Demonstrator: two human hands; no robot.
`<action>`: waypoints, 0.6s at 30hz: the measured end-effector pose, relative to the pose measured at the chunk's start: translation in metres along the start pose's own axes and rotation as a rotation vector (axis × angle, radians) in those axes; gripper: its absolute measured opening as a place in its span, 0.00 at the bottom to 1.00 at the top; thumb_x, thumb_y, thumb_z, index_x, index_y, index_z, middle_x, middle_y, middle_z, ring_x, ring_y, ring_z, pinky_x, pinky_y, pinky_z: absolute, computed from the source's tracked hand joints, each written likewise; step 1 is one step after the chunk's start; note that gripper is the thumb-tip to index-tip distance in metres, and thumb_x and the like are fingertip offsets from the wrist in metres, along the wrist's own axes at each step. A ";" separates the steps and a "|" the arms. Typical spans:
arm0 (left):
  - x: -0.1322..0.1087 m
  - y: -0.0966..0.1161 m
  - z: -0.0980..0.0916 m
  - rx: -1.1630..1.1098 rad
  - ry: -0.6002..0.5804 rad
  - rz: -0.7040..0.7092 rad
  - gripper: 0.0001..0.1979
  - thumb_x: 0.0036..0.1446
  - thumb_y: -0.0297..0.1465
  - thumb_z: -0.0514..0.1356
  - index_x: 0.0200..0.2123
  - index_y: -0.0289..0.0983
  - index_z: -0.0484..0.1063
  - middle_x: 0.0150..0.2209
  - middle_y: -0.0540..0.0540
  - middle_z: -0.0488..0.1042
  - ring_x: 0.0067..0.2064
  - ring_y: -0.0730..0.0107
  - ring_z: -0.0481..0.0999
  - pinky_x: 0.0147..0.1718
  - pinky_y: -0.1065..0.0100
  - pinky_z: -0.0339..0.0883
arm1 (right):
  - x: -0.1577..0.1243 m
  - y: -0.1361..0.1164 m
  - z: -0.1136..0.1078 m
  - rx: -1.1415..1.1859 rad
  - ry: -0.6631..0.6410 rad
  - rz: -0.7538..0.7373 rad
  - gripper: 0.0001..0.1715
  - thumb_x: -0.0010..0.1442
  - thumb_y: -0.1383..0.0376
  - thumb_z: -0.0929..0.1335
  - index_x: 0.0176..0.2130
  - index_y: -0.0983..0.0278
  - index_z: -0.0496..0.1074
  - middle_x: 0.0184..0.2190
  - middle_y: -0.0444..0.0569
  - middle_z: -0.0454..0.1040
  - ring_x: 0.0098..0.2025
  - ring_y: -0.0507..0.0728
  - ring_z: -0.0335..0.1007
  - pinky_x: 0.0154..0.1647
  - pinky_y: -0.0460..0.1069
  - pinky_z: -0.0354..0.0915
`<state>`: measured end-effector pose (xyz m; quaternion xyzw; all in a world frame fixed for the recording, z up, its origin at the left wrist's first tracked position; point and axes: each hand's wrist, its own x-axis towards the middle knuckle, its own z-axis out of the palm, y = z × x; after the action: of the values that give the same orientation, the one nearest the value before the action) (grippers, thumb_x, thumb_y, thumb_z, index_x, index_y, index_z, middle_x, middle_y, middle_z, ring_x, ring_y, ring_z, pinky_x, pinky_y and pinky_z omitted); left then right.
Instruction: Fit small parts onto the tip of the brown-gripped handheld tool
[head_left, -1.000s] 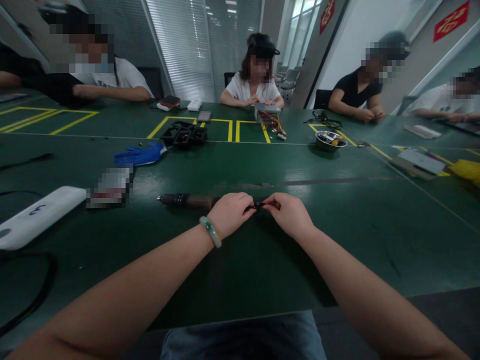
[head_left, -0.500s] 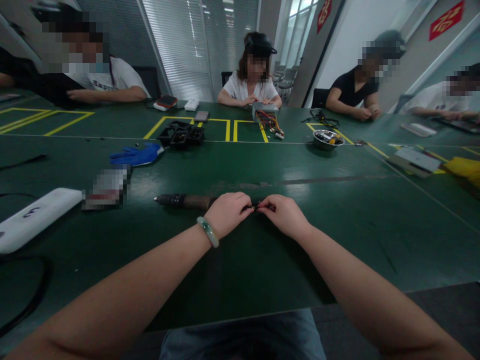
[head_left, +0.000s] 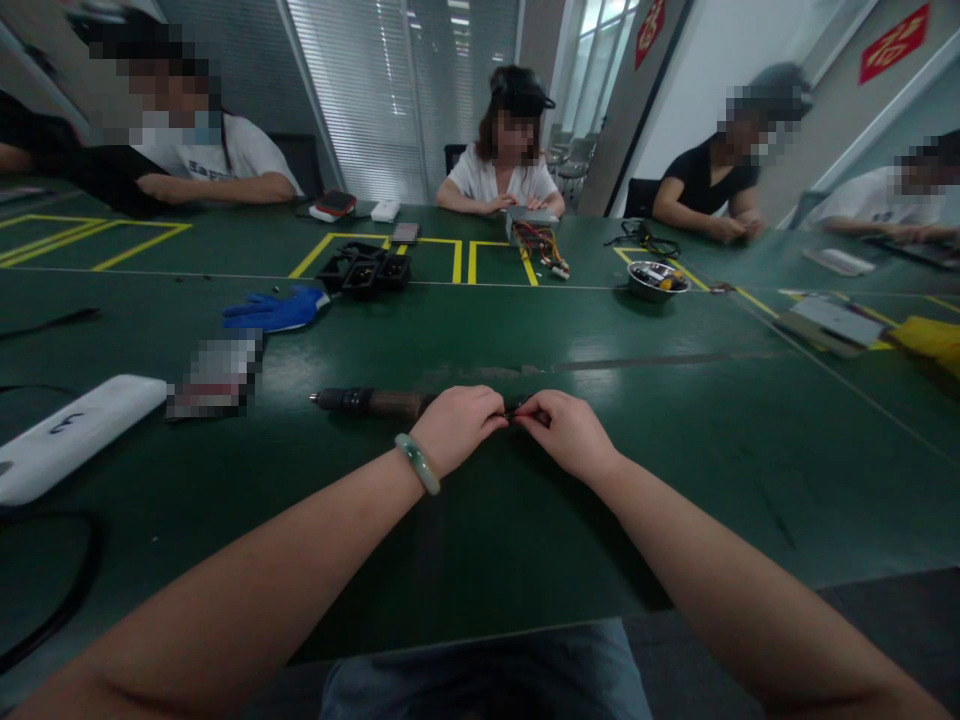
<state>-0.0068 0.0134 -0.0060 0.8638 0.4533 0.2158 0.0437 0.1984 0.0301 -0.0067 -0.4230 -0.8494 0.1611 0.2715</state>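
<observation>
My left hand (head_left: 455, 425), with a green bangle on its wrist, is closed in a pinch on a small dark part (head_left: 516, 409). My right hand (head_left: 568, 430) pinches the same part from the other side, so the fingertips of both hands meet over the green table (head_left: 675, 440). What the part is I cannot make out. A dark electric screwdriver (head_left: 367, 402) lies on the table just left of my left hand, its tip pointing left.
A white box (head_left: 71, 435), a blue glove (head_left: 274, 310), black plastic parts (head_left: 365, 270), a metal bowl (head_left: 658, 279) and a wire bundle (head_left: 546, 245) lie further off. Several people sit around the far side. A black cable (head_left: 60, 600) curls at the near left.
My hands have drawn slightly closer together on the small part; over the last half second they have barely moved.
</observation>
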 end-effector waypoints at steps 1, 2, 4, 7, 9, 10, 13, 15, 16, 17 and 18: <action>0.000 0.000 0.000 0.003 0.001 0.002 0.07 0.61 0.34 0.59 0.39 0.37 0.72 0.38 0.47 0.74 0.42 0.65 0.73 0.44 0.63 0.65 | -0.001 -0.001 0.001 -0.003 0.004 0.004 0.01 0.58 0.66 0.70 0.34 0.61 0.74 0.32 0.43 0.74 0.35 0.51 0.68 0.35 0.46 0.61; 0.000 0.000 0.000 0.005 0.002 0.002 0.06 0.61 0.34 0.59 0.39 0.37 0.72 0.38 0.47 0.74 0.42 0.66 0.73 0.43 0.63 0.65 | -0.001 -0.002 0.002 -0.009 0.005 0.007 0.01 0.58 0.65 0.70 0.34 0.61 0.74 0.31 0.42 0.74 0.34 0.51 0.67 0.34 0.46 0.61; 0.000 0.001 0.000 0.012 0.004 -0.001 0.06 0.61 0.33 0.59 0.38 0.37 0.72 0.38 0.47 0.73 0.41 0.66 0.73 0.43 0.64 0.65 | -0.002 -0.003 0.003 -0.031 0.002 0.006 0.02 0.59 0.65 0.69 0.33 0.61 0.73 0.31 0.43 0.73 0.33 0.51 0.67 0.34 0.46 0.61; 0.001 0.003 -0.001 0.031 -0.003 -0.006 0.05 0.61 0.32 0.59 0.37 0.37 0.72 0.37 0.47 0.73 0.41 0.66 0.72 0.43 0.64 0.65 | -0.001 -0.004 0.002 -0.087 -0.013 -0.014 0.02 0.59 0.66 0.69 0.33 0.62 0.72 0.33 0.44 0.73 0.35 0.52 0.68 0.37 0.47 0.61; 0.001 0.005 -0.001 0.051 -0.012 -0.006 0.05 0.61 0.32 0.58 0.36 0.37 0.71 0.36 0.48 0.73 0.40 0.66 0.72 0.42 0.64 0.64 | 0.000 -0.004 0.002 -0.124 -0.025 -0.023 0.02 0.60 0.66 0.68 0.33 0.62 0.71 0.34 0.44 0.74 0.37 0.52 0.68 0.39 0.48 0.61; 0.001 0.006 -0.002 0.063 -0.015 -0.006 0.05 0.62 0.32 0.58 0.35 0.37 0.71 0.36 0.48 0.73 0.39 0.66 0.72 0.41 0.64 0.64 | 0.000 -0.004 0.001 -0.137 -0.031 -0.024 0.02 0.60 0.66 0.68 0.33 0.62 0.71 0.34 0.45 0.74 0.37 0.53 0.68 0.40 0.48 0.61; 0.002 0.008 -0.002 0.097 -0.017 -0.007 0.05 0.62 0.32 0.58 0.33 0.37 0.70 0.35 0.48 0.72 0.38 0.67 0.72 0.40 0.64 0.64 | 0.002 -0.005 0.002 -0.153 -0.047 -0.019 0.02 0.61 0.66 0.67 0.35 0.62 0.70 0.36 0.45 0.74 0.39 0.53 0.69 0.42 0.49 0.61; 0.002 0.009 -0.002 0.113 -0.016 -0.005 0.05 0.61 0.31 0.58 0.33 0.37 0.69 0.35 0.48 0.72 0.38 0.67 0.72 0.39 0.65 0.63 | 0.004 -0.005 0.004 -0.150 -0.057 -0.002 0.03 0.62 0.67 0.67 0.38 0.62 0.70 0.37 0.45 0.74 0.39 0.54 0.69 0.43 0.49 0.61; 0.002 0.009 -0.001 0.117 -0.015 -0.002 0.05 0.61 0.31 0.58 0.34 0.37 0.69 0.35 0.48 0.73 0.39 0.67 0.72 0.39 0.64 0.64 | 0.005 -0.005 0.006 -0.148 -0.060 0.014 0.06 0.62 0.67 0.66 0.41 0.62 0.70 0.37 0.46 0.74 0.39 0.54 0.69 0.43 0.50 0.61; 0.002 0.009 -0.001 0.119 -0.014 0.001 0.04 0.61 0.31 0.58 0.34 0.37 0.69 0.35 0.48 0.73 0.39 0.67 0.72 0.39 0.64 0.64 | 0.006 -0.004 0.007 -0.148 -0.064 0.031 0.10 0.62 0.67 0.66 0.45 0.62 0.70 0.38 0.46 0.74 0.40 0.54 0.69 0.45 0.50 0.61; 0.003 0.009 -0.001 0.119 -0.012 0.004 0.04 0.62 0.31 0.58 0.35 0.37 0.69 0.36 0.48 0.73 0.39 0.66 0.72 0.40 0.64 0.64 | 0.007 -0.004 0.008 -0.151 -0.066 0.047 0.15 0.62 0.67 0.66 0.49 0.62 0.69 0.39 0.47 0.74 0.41 0.54 0.69 0.46 0.51 0.61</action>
<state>0.0008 0.0101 -0.0017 0.8670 0.4634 0.1833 -0.0052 0.1877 0.0329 -0.0092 -0.4563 -0.8576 0.1167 0.2067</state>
